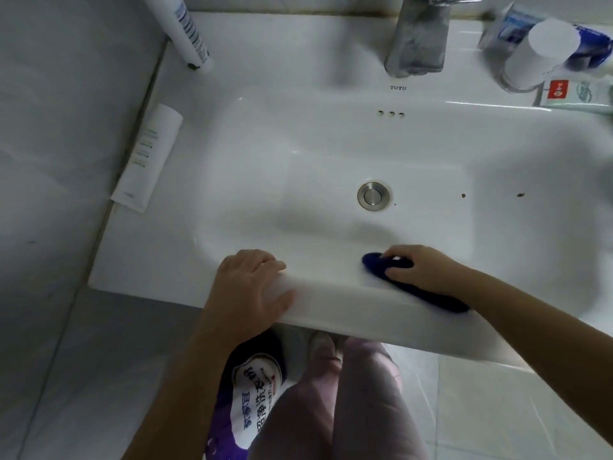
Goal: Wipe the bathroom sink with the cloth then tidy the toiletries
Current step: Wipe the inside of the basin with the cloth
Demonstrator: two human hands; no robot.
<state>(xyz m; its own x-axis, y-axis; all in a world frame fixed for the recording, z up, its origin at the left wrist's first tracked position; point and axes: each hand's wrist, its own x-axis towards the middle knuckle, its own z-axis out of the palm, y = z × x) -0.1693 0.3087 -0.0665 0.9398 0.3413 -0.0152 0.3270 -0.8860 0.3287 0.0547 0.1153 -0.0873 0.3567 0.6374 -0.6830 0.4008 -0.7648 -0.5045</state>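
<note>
A white ceramic sink (298, 154) fills the view, with a round metal drain (373, 196) in its basin. My right hand (421, 268) presses a dark blue cloth (428, 295) against the inner front wall and rim of the basin. My left hand (252, 287) grips the sink's front edge, fingers curled over the rim. Toiletries lie on the sink deck: a white tube (147, 157) flat at the left, a white tube with blue print (185, 31) at the back left, a white cup (537, 54) and toothpaste boxes (577, 94) at the back right.
A grey metal tap (418, 38) stands at the back centre. Two small brown specks (463, 195) mark the basin's right side. A grey wall runs along the left. Below the sink, a purple and white detergent bag (245, 400) stands on the tiled floor by my legs.
</note>
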